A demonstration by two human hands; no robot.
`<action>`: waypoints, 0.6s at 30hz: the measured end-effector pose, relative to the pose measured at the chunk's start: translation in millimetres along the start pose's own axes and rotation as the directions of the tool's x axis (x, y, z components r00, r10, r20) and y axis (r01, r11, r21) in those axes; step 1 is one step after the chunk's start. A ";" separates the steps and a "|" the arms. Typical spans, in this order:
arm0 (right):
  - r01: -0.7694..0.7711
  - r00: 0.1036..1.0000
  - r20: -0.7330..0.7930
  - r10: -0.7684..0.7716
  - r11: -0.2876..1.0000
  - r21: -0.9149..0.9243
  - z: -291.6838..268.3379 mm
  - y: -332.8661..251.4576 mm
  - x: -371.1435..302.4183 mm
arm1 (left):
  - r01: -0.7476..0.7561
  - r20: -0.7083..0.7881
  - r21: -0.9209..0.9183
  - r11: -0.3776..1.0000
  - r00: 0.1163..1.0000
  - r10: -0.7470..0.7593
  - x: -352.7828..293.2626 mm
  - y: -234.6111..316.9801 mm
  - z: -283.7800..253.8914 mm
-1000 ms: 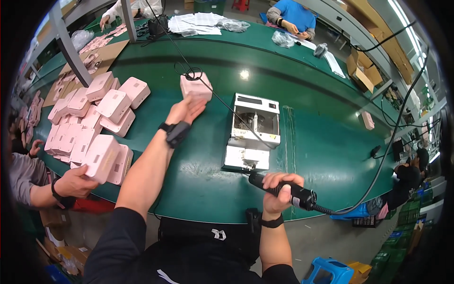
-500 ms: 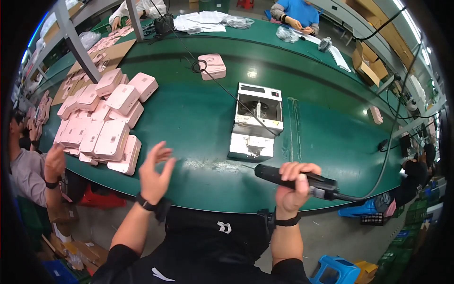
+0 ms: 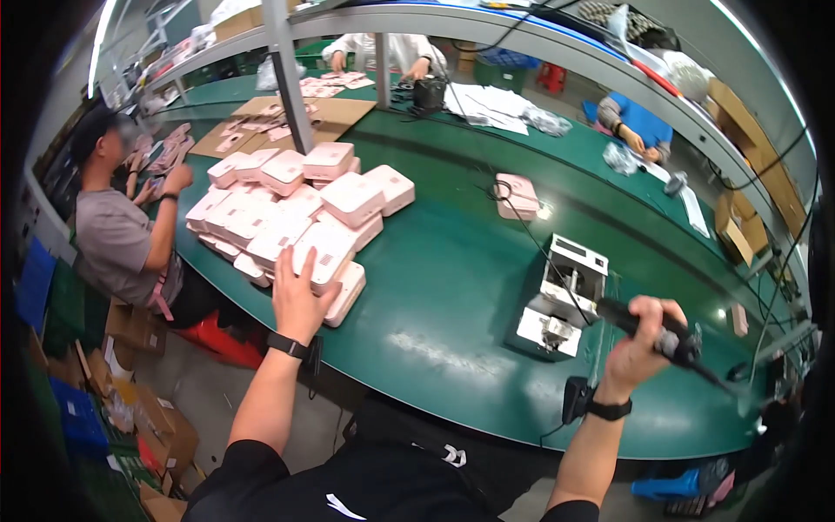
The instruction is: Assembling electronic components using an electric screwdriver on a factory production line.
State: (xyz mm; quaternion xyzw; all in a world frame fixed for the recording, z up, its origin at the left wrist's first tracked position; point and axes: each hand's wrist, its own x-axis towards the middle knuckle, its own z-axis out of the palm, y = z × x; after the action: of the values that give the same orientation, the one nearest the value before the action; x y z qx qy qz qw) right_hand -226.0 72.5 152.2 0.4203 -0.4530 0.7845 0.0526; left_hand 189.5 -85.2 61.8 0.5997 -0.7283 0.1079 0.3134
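A pile of pale pink plastic housings (image 3: 352, 200) with rounded corners and slotted vents lies on the left of the green table. My left hand (image 3: 297, 303) is at the pile's near edge, fingers spread over a housing; whether they press on it I cannot tell. On the right, my right hand (image 3: 642, 352) is wrapped round a black corded electric screwdriver (image 3: 616, 315), raised above the table. Just left of the screwdriver stands a white and silver screw feeder (image 3: 570, 261), partly crossed by a hanging cable. Another pink housing (image 3: 517, 197) sits alone beyond it.
A co-worker (image 3: 130, 217) sits at the left, close to the pile. Behind the pile, brown cardboard (image 3: 335, 122) carries small pink parts. A metal shelf post (image 3: 291, 96) rises there. Two more people work across the table (image 3: 452, 287).
My left hand has moved forward onto the pile of housings. My right hand has carried the screwdriver away from the front of the feeder to its right. The view has turned left.
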 end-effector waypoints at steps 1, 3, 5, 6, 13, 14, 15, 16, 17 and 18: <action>0.060 0.998 -0.024 -0.059 0.996 0.062 -1.1 -8.9 -0.7 | -0.006 -0.018 -0.046 0.999 1.000 0.006 -3.3 -3.6 0.1; 0.113 0.993 -0.051 -0.107 0.985 0.127 -7.4 -25.0 -5.7 | -0.012 -0.034 -0.085 0.996 0.999 0.009 -8.1 -10.1 -5.0; 0.131 0.991 0.010 -0.136 0.969 0.208 -20.3 -38.9 -13.0 | -0.048 -0.055 -0.124 0.991 0.998 0.041 -11.5 -10.8 -11.1; 0.138 0.988 0.038 -0.152 0.960 0.243 -26.2 -41.0 -16.9 | -0.070 -0.063 -0.147 0.987 0.996 0.061 -13.2 -9.2 -13.3; -0.202 0.968 0.144 0.203 0.979 -0.024 -58.6 -39.4 -59.2 | -0.359 0.068 -0.489 0.795 0.893 0.445 -33.6 47.0 -27.4; -0.271 0.953 0.141 0.269 0.963 -0.011 -55.3 -33.7 -63.7 | -0.383 0.090 -0.577 0.721 0.848 0.523 -41.8 58.0 -24.9; -0.331 0.935 0.134 0.328 0.944 0.001 -49.9 -27.9 -66.4 | -0.369 0.105 -0.614 0.698 0.838 0.535 -49.1 70.6 -17.5; -0.355 0.924 0.146 0.355 0.935 -0.022 -49.6 -23.5 -69.4 | -0.362 0.142 -0.698 0.618 0.776 0.614 -57.5 84.7 -11.1; -0.381 0.910 0.164 0.381 0.924 -0.032 -47.4 -16.4 -72.2 | -0.345 0.165 -0.766 0.542 0.710 0.685 -64.0 96.7 -5.8; -0.383 0.910 0.150 0.388 0.922 -0.061 -46.1 -9.8 -76.0 | -0.323 0.171 -0.827 0.460 0.634 0.754 -68.3 108.6 -0.9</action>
State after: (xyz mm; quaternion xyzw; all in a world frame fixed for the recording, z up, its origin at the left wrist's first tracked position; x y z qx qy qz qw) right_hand -201.0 135.7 94.1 0.3830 -0.5416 0.7364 -0.1330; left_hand 93.3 -1.7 46.2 0.1480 -0.9173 -0.2612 0.2617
